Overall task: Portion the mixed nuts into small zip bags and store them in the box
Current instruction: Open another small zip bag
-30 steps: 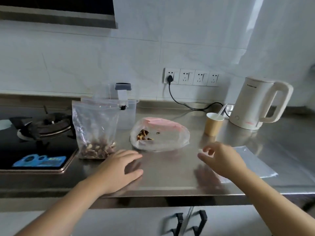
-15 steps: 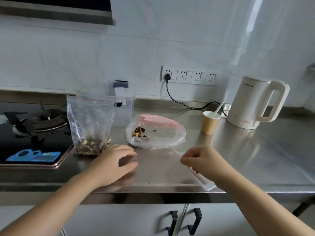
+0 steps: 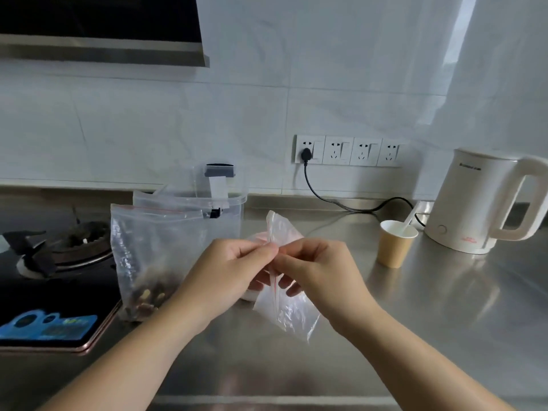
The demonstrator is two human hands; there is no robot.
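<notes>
Right now both hands meet at the centre of the frame, raised above the steel counter (image 3: 415,321). The left hand (image 3: 225,274) and the right hand (image 3: 320,274) each pinch the top edge of a small empty zip bag (image 3: 284,310), fingertips clamped on the clear plastic close to its red seal line, which runs up and down between them. The bag hangs tilted, its lower corner dropping toward the lower middle of the frame, and nothing is inside it.

Left of the hands, a larger clear zip bag of mixed nuts (image 3: 142,256) stands upright on the counter, the nuts heaped at its bottom and its mouth gaping. Just behind it, touching or nearly so, is the clear plastic storage box (image 3: 231,215) with a grey clasp on its raised lid. Partly hidden behind the hands lies another plastic bag with a pink tint; what it holds cannot be told from here.

At the far left sits a gas hob (image 3: 59,253). To the right of the hands a brown paper cup (image 3: 396,247) holds a white spoon, and beside it, at the right edge, stands a white electric kettle (image 3: 486,203). A black cable (image 3: 326,194) runs from the wall sockets (image 3: 350,150) toward the kettle.
</notes>
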